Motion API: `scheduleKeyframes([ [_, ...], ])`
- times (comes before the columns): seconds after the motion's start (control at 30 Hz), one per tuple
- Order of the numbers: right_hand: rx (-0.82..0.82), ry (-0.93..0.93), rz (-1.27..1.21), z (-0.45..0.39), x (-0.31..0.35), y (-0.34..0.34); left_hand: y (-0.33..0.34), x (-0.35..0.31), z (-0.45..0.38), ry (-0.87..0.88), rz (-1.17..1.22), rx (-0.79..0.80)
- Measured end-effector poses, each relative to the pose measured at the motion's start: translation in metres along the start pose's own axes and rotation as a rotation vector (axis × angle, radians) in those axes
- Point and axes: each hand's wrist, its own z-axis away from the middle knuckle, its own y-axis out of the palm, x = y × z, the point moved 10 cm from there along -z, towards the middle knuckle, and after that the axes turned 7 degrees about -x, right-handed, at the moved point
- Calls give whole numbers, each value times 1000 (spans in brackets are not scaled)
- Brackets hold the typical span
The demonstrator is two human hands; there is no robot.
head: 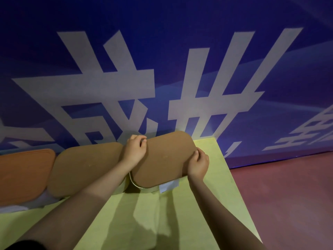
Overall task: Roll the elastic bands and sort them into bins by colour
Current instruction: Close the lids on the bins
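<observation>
Blue fills the upper two thirds of the frame: a matte wall banner printed with large pale-grey characters. Below it, the yellow-green bench runs from the lower left to the centre right, its smooth top crossed by the forearms' shadows. At the lower right lies a dull red floor.

Three flat lids with rounded corners stand along the bench's far edge. An orange lid sits at the left edge of the frame, a brown lid just right of it, and a tilted brown lid at centre, its left end overlapping the middle one. White bins show only as slivers under the lids, so no elastic bands can be seen.

The left hand has its fingers curled over the tilted lid's upper left edge. The right hand grips its right edge, fingers bent round the rim. A thin white cord curves beneath the lid's lower left corner.
</observation>
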Motion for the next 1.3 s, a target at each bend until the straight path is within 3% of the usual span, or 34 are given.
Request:
scheduleKeyframes([
  [0.13,75,40,-61,-10,-6,-2,-23,23,8,-50,-84,-101],
  [0.33,149,89,-81,-6,7,1,-36,32,27,-57,-101,-123],
  [0.7,42,126,63,10,12,-3,-28,27,41,7,-240,-76],
  [0.9,81,173,7,7,10,0,-25,29,35,17,-341,-36],
  [1.3,-26,4,86,14,26,-7,-22,19,17,-7,-409,-91],
])
